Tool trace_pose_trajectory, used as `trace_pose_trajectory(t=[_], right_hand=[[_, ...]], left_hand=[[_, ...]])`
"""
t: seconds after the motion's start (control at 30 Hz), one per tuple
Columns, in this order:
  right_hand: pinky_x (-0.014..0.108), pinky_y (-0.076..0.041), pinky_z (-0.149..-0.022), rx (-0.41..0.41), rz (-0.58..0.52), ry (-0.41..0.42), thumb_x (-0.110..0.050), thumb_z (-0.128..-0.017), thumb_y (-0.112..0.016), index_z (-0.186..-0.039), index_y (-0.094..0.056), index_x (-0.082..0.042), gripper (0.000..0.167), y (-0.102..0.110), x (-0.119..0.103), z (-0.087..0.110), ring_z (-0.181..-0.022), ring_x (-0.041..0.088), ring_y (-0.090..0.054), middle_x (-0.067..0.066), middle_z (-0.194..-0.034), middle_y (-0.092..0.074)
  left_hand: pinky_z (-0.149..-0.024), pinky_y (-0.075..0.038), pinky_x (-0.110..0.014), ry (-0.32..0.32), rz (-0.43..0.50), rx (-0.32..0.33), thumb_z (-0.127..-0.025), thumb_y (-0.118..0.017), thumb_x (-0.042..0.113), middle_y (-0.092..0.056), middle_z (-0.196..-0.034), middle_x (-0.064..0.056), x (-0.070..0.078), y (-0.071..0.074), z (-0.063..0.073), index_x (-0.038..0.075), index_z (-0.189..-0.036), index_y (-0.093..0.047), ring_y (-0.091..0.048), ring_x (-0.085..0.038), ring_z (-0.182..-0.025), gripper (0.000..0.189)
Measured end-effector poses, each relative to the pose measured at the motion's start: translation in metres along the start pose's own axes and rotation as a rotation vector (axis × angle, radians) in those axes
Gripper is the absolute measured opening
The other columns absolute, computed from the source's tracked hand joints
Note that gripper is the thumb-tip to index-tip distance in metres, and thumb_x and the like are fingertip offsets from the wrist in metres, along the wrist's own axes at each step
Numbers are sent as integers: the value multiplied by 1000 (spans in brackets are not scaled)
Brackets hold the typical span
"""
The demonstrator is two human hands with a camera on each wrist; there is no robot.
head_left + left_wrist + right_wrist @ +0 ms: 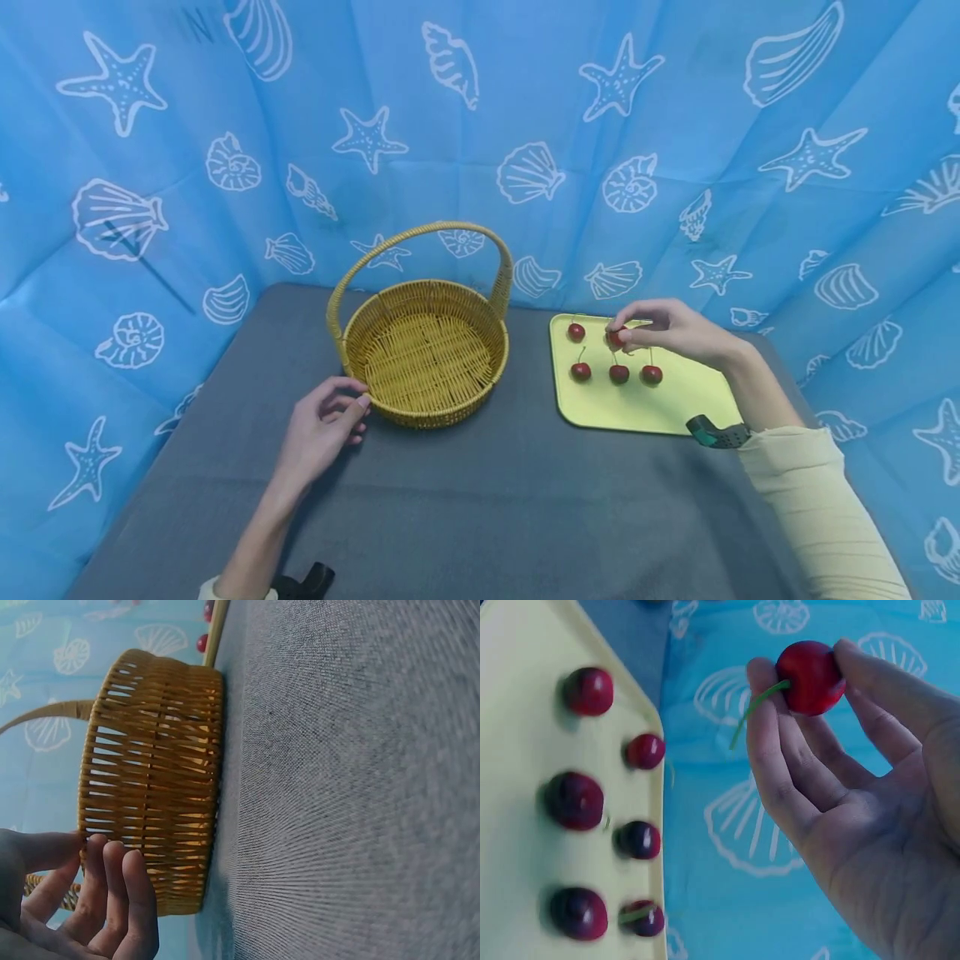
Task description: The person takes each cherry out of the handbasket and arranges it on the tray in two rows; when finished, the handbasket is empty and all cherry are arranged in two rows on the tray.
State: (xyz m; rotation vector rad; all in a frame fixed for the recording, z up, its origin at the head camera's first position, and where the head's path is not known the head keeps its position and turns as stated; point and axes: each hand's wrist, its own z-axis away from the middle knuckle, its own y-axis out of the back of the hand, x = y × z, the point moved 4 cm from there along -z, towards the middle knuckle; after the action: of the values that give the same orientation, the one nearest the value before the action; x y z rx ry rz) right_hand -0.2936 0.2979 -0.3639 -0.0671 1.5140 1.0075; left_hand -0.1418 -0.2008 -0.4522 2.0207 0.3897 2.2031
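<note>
Between the thumb and fingertips of my right hand (678,333) is a red cherry (810,678), its green stem hanging to one side in the right wrist view. That hand is over the far part of a pale yellow tray (637,410), where several more dark red cherries (581,372) lie in rows. My left hand (318,429) pinches the near-left rim of a round woven basket (154,757) with thumb and forefinger, its other fingers curved against the outer wall. The basket stands upright with its tall arched handle (442,226), and its woven bottom shows bare.
The basket and tray stand side by side on a grey cloth-covered table (465,517), with a strip of cloth between them. A blue curtain (465,150) printed with white shells and starfish hangs close behind and along both sides.
</note>
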Motion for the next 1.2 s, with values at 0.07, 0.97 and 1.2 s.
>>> trace_pose_trajectory(t=[0.07,0.97,1.2], right_hand=[[30,-65,-100,40,30,-26,-18,-109,-67,-134,-66,0,31,4,4,7,-110,16,-76,15,-132,-70],[22,-64,-89,284,60,-164,-16,-108,-68,-144,-61,3,41,30,68,72,-104,0,-77,-24,-123,-72],[17,-62,-91,318,100,-292,-32,-107,-72,-144,-65,-1,49,28,90,80,-105,-13,-70,-14,-125,-75]], left_hand=[[-71,-69,-31,-3,-1,-2,-108,-71,28,-77,-111,-23,0,1,0,7,-133,-65,-78,-22,-86,34],[-73,-70,-35,16,-11,-11,-108,-70,30,-76,-114,-26,-6,1,-2,8,-134,-65,-79,-29,-90,34],[-73,-70,-37,10,-12,-14,-108,-70,30,-75,-114,-27,-5,1,-1,8,-134,-65,-79,-30,-90,34]])
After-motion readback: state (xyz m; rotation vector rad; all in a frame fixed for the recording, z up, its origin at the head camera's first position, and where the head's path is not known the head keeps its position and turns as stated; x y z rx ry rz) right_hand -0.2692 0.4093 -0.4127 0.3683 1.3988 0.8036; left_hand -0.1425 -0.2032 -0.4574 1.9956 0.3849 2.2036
